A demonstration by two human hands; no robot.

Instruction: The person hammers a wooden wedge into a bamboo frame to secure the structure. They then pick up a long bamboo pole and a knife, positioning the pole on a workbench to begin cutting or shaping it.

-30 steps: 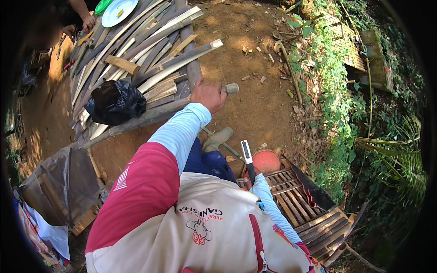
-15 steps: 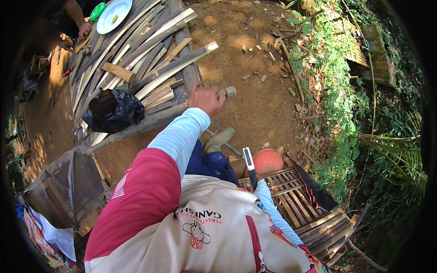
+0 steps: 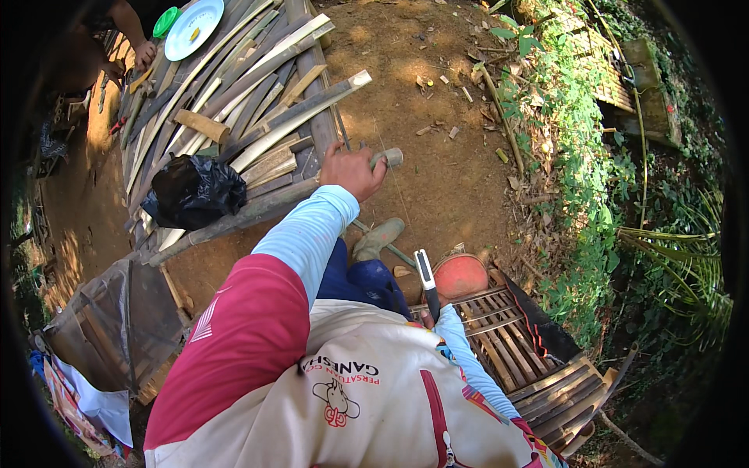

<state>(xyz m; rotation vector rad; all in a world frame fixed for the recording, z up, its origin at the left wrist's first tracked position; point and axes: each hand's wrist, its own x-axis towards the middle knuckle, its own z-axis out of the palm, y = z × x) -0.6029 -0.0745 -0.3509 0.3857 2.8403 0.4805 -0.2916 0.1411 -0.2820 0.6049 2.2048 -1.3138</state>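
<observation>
My left hand (image 3: 353, 170) is closed round the end of a pole (image 3: 388, 158) at the near right corner of a bamboo table. Its arm stretches out straight from my body. My right hand (image 3: 427, 318) is low by my waist, mostly hidden behind a slim white-and-black object (image 3: 425, 273) that stands up from it; the fingers appear closed on that object, whose kind I cannot make out. Split bamboo strips (image 3: 265, 101) lie piled across the table, with a black plastic bag (image 3: 195, 191) on the near side of the pile.
A light blue plate (image 3: 193, 30) and a green lid-like dish (image 3: 166, 22) sit at the table's far end, near another person's hand (image 3: 145, 53). A red rounded object (image 3: 460, 277) lies beside a slatted bamboo bench (image 3: 499, 335) at my right. Plants line the right side.
The view has shifted very slightly. Both my hands stay where they were, and the other person's hands have moved a little.
</observation>
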